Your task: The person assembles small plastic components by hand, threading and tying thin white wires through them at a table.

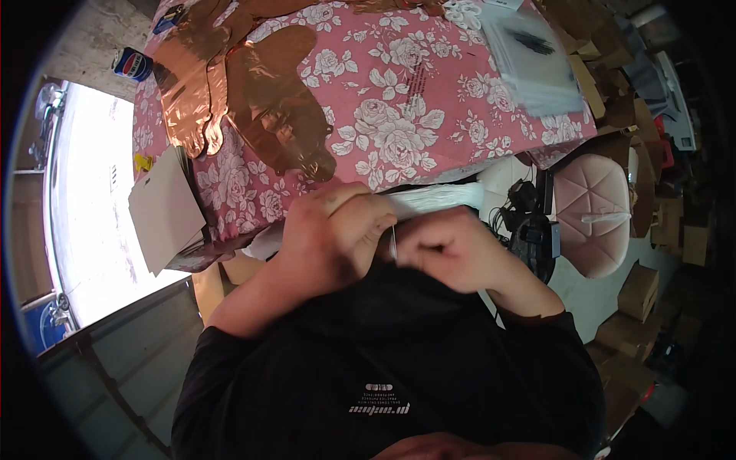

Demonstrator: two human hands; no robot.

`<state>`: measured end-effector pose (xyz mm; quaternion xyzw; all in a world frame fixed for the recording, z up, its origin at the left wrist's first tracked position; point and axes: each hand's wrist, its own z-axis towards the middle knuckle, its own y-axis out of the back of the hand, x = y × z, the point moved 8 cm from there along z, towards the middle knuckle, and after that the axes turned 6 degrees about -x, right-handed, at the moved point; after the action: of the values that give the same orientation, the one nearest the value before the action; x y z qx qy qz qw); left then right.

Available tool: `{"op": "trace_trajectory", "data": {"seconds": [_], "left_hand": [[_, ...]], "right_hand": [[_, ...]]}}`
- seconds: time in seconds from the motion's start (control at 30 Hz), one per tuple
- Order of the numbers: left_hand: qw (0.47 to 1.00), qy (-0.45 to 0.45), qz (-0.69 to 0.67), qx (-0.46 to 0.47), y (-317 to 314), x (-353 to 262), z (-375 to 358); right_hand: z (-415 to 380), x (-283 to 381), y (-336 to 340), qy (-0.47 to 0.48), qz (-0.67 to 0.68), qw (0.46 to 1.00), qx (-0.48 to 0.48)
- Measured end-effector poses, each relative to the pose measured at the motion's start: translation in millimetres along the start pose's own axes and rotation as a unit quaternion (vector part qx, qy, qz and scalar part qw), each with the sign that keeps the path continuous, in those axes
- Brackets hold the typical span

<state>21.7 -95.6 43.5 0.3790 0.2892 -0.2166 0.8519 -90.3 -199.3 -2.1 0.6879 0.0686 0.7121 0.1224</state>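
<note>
My left hand is closed in front of my chest, with thumb and forefinger pinched together. Close beside it, my right hand is closed too and slightly blurred. A short, thin white string runs between the fingertips of both hands. Just behind the hands, at the table's near edge, lies a white bundle of what looks like strands. Flat copper-coloured foil balloons lie on the table beyond my left hand; no hand touches them.
A pink floral tablecloth covers the table. Grey-white boards stand at its left edge, near a blue can. Clear plastic bags lie at the far right. A padded stool and cardboard boxes are at right.
</note>
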Motion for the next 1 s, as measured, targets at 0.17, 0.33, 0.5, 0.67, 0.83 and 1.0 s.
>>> {"op": "trace_trajectory", "data": {"seconds": [0.17,0.33,0.5,0.67,0.83,1.0], "left_hand": [[0.999,-0.019,-0.026,0.028,-14,-9,-4],[0.997,0.006,-0.074,-0.016,-1,-3,2],[0.998,-0.003,-0.054,-0.015,-4,-3,3],[0.998,0.002,-0.068,0.005,-3,-11,5],[0.998,0.021,-0.052,0.013,-3,-2,6],[0.999,-0.007,-0.039,0.021,-12,-11,2]], "right_hand": [[-12,19,32,-0.017,0.306,0.930,-0.202],[9,2,26,0.001,-0.055,0.993,-0.104],[-16,26,10,-0.106,0.372,0.919,-0.075],[6,19,38,0.077,-0.161,0.965,-0.194],[-10,23,5,-0.067,0.338,0.938,-0.049],[7,26,48,0.085,-0.088,0.960,-0.254]]}}
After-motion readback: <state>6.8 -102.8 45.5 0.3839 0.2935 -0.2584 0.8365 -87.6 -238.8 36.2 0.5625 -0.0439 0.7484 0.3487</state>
